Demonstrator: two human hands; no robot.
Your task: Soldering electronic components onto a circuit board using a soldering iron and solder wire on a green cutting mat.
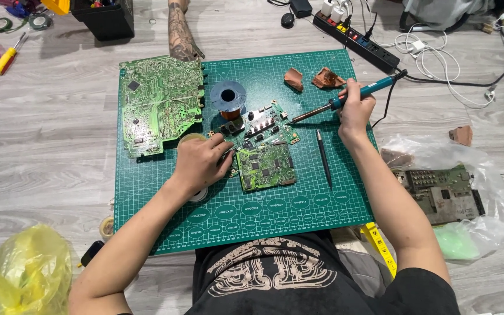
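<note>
Small circuit board point(263, 166) flat at centre of green cutting mat point(147, 192), on floor. Soldering iron point(345, 100) tip touching neighbouring board's edge. Right hand point(354, 111) closed around iron handle. Left hand point(200, 163) fingers curled, bracing boards; pinching something, cannot tell what. Soldering step judged in progress; next move calls for steady tip.

Black short-sleeved T-shirt, pale printed design, bare forearms

left hand point(200, 161): palm down, fingers apparently pinched | right hand point(354, 108): fist closed, forearm extended
</note>
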